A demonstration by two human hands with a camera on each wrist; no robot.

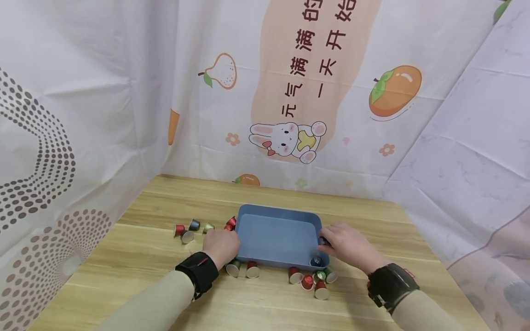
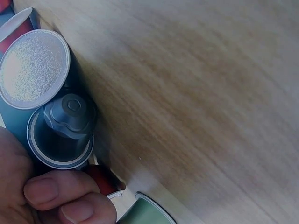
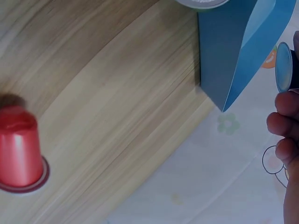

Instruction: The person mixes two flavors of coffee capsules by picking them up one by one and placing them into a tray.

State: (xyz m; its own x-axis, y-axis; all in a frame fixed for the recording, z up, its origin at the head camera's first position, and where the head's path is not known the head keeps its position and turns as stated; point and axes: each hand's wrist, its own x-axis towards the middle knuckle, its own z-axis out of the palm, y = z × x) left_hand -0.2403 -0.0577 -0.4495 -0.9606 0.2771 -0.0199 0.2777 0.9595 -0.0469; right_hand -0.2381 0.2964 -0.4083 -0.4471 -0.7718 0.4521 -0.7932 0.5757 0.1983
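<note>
A blue tray (image 1: 275,236) lies between the hands. At its right rim my right hand (image 1: 343,243) pinches a dark coffee capsule (image 3: 284,67), whose pale lid faces out in the right wrist view. Another dark capsule (image 1: 316,261) lies inside the tray's near right corner. My left hand (image 1: 221,246), fingers curled, is at the tray's left rim. In the left wrist view a dark blue-grey capsule (image 2: 72,112) comes right up to its fingertips; I cannot tell whether they grip it. Beside that one is a capsule with a silvery lid (image 2: 32,70).
Red and green capsules (image 1: 308,282) lie along the tray's near side. Left of the left hand are several more, among them a red one (image 1: 179,230) and a grey one (image 1: 194,224). The wooden table (image 1: 256,303) meets a printed curtain (image 1: 215,138) at the back.
</note>
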